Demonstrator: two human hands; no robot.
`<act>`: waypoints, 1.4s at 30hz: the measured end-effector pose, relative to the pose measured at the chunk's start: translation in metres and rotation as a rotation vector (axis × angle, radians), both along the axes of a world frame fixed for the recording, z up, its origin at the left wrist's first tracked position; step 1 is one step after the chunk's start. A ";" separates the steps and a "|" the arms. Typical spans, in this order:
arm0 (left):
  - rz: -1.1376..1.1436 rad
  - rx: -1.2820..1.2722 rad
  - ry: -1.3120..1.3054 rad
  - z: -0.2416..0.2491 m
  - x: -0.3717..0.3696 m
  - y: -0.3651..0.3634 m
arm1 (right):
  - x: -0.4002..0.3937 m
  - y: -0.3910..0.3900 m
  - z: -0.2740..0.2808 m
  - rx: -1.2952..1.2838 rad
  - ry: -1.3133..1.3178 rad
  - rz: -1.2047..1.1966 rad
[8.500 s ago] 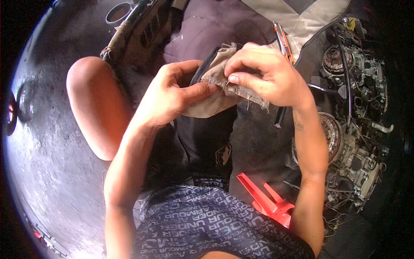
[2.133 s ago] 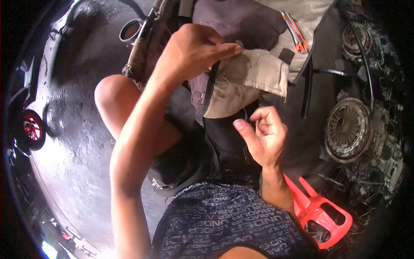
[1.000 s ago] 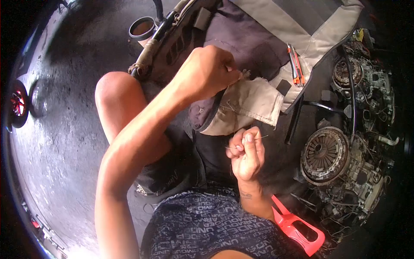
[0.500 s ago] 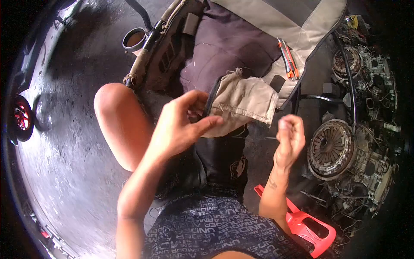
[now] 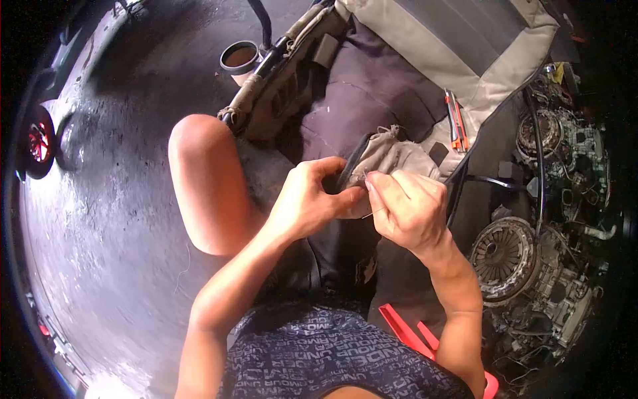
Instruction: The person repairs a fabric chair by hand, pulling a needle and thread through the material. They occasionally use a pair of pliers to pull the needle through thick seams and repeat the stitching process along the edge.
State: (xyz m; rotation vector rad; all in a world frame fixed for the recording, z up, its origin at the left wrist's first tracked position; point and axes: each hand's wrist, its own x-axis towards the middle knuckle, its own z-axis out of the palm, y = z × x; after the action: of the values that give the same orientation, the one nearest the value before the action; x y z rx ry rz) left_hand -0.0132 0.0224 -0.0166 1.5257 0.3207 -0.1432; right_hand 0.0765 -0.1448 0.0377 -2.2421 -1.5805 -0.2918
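A beige fabric piece (image 5: 392,156) with a dark edge and frayed threads lies over my lap. My left hand (image 5: 312,196) pinches its dark-trimmed left edge between thumb and fingers. Close beside it, my right hand (image 5: 411,206) is closed at the fabric, thumb and index finger pressed together; what they hold is too small to make out. Behind the piece are a dark purple cloth (image 5: 372,86) and a larger beige and grey cover (image 5: 492,93). An orange and grey utility knife (image 5: 456,121) rests on the cover.
A cup with brown contents (image 5: 240,60) stands at the upper left, beside a fabric-wrapped metal frame (image 5: 266,70). Greasy engine parts with a round clutch plate (image 5: 503,259) lie at right. A red plastic object (image 5: 407,332) is below my right forearm.
My right hand has moved left and up to the fabric beside my left hand, its fingertips now at the cloth. The whole view has shifted slightly.
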 end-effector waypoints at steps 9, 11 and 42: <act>-0.025 0.031 0.006 -0.006 0.000 0.002 | -0.004 0.001 -0.005 0.046 0.112 -0.043; -0.028 0.018 0.009 -0.006 0.000 0.000 | -0.005 0.000 -0.010 0.052 0.103 -0.057; -0.381 0.924 -0.824 0.038 0.038 0.011 | -0.074 -0.079 -0.028 0.385 1.068 -0.531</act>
State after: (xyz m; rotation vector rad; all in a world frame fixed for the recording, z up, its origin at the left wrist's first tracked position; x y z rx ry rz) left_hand 0.0244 0.0338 0.0214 2.3829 -0.6625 0.3923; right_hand 0.0024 -0.2242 0.0093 -1.8992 -0.3396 0.3926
